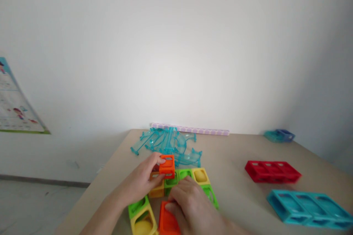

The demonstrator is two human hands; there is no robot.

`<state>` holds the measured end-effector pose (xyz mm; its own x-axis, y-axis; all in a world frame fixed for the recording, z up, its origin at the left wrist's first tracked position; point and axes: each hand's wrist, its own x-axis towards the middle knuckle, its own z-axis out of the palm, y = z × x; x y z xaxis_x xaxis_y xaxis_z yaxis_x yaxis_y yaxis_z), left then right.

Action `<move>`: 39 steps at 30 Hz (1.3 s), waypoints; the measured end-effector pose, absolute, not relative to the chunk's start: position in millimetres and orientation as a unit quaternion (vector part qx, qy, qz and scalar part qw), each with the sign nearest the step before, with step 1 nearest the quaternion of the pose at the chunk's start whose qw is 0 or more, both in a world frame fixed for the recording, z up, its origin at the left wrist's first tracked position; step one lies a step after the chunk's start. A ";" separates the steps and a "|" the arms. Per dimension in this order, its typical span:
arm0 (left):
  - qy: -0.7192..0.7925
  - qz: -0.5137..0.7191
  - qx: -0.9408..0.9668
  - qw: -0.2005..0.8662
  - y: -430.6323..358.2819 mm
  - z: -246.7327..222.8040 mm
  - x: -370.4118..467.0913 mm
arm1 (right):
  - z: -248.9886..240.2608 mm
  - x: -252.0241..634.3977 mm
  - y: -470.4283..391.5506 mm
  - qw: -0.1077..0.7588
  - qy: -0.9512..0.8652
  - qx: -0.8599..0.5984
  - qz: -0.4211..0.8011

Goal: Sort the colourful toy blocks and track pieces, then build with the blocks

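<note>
My left hand (146, 176) is closed around a small orange block (167, 166) with open, framed sides, held just above the far-left part of a group of blocks. My right hand (190, 203) is curled over a second orange block (167, 220) near the front, thumb and fingers on its right side. Around the hands, yellow blocks (200, 176) and green blocks (211, 195) join in rows on the table. At the front left a yellow block (143, 222) with a round hollow adjoins a green block (138, 206). My right hand hides the middle of the group.
Behind the blocks lies a pile of clear blue track pieces (168, 141). A patterned strip (190, 130) runs along the wall. On the right sit a red three-part block (273, 172) and a turquoise one (309, 208). Blue pieces (285, 135) lie at the far right corner.
</note>
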<state>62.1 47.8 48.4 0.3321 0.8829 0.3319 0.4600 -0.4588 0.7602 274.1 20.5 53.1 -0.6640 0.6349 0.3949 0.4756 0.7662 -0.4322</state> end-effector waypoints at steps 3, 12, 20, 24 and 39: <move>0.439 0.383 0.763 0.278 46.1 51.3 64.3 | 52.3 275.0 18.5 0.323 -0.847 -0.341 0.250; 0.454 0.408 0.747 0.263 48.0 53.1 63.3 | 70.2 280.4 39.4 0.537 -0.627 -0.323 0.463; 0.444 0.484 0.713 0.246 48.8 53.6 57.2 | 55.0 284.7 67.7 0.513 -0.609 -0.304 0.523; 0.422 0.436 0.754 0.252 45.6 57.9 60.6 | 58.8 283.7 65.1 0.479 -0.632 -0.270 0.546; 0.426 0.400 0.790 0.186 44.9 65.6 63.9 | 68.0 290.6 55.4 0.375 -0.784 -0.297 0.396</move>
